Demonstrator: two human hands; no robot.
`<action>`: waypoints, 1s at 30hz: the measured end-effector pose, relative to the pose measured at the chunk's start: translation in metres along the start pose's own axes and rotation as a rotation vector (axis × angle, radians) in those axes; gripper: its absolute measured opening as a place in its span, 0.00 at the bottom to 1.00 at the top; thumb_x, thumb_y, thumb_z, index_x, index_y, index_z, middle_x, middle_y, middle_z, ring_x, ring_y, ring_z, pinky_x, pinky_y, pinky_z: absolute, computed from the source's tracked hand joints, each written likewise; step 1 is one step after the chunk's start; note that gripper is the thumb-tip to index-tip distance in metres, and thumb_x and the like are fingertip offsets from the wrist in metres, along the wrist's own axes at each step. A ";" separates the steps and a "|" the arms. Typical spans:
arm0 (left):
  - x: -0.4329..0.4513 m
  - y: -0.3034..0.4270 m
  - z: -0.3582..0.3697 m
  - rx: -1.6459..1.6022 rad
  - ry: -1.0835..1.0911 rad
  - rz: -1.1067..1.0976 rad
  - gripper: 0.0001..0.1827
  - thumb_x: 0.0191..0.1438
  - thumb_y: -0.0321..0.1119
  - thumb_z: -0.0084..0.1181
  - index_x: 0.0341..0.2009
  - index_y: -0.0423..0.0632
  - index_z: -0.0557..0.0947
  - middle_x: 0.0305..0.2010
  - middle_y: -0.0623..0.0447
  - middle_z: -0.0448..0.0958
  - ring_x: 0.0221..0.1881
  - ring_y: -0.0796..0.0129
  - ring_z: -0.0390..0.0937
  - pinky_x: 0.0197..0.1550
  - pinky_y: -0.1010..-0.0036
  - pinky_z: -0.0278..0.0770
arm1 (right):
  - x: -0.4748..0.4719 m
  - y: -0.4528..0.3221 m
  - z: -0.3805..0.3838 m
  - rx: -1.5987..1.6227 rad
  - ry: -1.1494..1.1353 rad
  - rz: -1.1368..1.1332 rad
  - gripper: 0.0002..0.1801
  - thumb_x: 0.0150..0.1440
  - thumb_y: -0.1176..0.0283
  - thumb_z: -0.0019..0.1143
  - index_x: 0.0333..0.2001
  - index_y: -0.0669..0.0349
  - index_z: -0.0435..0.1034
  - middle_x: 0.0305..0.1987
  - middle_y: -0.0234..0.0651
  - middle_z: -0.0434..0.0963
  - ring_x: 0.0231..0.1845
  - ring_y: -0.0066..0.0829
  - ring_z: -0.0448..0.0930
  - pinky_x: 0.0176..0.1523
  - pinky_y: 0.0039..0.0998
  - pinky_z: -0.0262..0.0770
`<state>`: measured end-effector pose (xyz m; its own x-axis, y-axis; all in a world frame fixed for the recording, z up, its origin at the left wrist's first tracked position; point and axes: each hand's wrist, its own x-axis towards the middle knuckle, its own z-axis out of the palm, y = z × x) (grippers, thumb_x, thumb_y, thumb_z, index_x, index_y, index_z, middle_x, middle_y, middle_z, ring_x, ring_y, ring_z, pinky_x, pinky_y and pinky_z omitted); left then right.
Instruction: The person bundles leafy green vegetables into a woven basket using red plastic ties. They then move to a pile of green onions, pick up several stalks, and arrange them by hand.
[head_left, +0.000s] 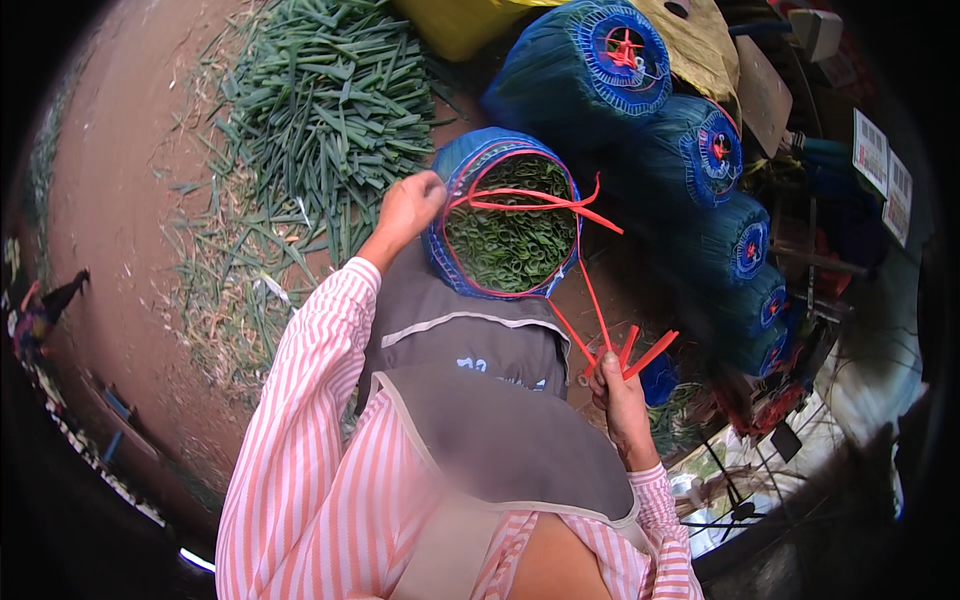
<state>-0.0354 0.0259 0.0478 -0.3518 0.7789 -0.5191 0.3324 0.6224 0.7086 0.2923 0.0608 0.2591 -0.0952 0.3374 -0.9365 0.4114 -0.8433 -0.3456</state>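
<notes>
In front of me stands a blue mesh bag (439, 251), its round mouth facing up. Cut ends of hollow green onion leaves (514, 251) fill the mouth. A red plastic cord (525, 201) spans the opening, its loose ends reaching past the right rim. My left hand (411, 204) is at the bag's upper left rim with curled, slightly blurred fingers; whether they grip it is unclear. Lower right, my right hand (621, 397) pinches red cord between thumb and fingers. Two taut strands run from it up to the bag's rim, and short ends stick out above the thumb.
A heap of green onion leaves (330, 105) lies upper left, with dry trimmings (232, 300) below it. Several filled blue bags (540, 75) line the right, closed ends showing red cord. Yellow sacking (457, 30) is at the top. A distant person (45, 315) appears far left.
</notes>
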 end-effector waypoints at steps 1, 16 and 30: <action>0.022 0.008 -0.005 -0.011 0.026 0.039 0.13 0.47 0.38 0.48 0.31 0.44 0.79 0.28 0.43 0.77 0.32 0.52 0.77 0.38 0.66 0.73 | 0.001 0.004 0.000 -0.011 0.003 -0.016 0.20 0.60 0.53 0.41 0.24 0.54 0.56 0.19 0.23 0.57 0.18 0.13 0.55 0.20 0.16 0.48; 0.200 0.096 0.063 0.590 -1.053 0.511 0.06 0.46 0.30 0.50 0.30 0.45 0.76 0.26 0.51 0.75 0.29 0.65 0.72 0.34 0.71 0.70 | 0.008 0.032 0.013 -0.160 0.142 -0.086 0.21 0.59 0.57 0.41 0.24 0.64 0.64 0.18 0.31 0.64 0.22 0.22 0.66 0.27 0.28 0.62; 0.110 0.115 0.049 0.829 -0.449 0.706 0.07 0.45 0.33 0.48 0.32 0.47 0.72 0.26 0.42 0.75 0.31 0.46 0.74 0.34 0.56 0.70 | 0.028 0.080 0.036 -0.079 0.209 -0.172 0.25 0.57 0.51 0.42 0.23 0.65 0.65 0.17 0.35 0.67 0.22 0.28 0.70 0.28 0.32 0.64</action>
<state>0.0069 0.1872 0.0488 0.4229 0.8249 -0.3751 0.8555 -0.2270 0.4654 0.2896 -0.0120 0.2029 0.0165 0.5586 -0.8293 0.4756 -0.7339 -0.4849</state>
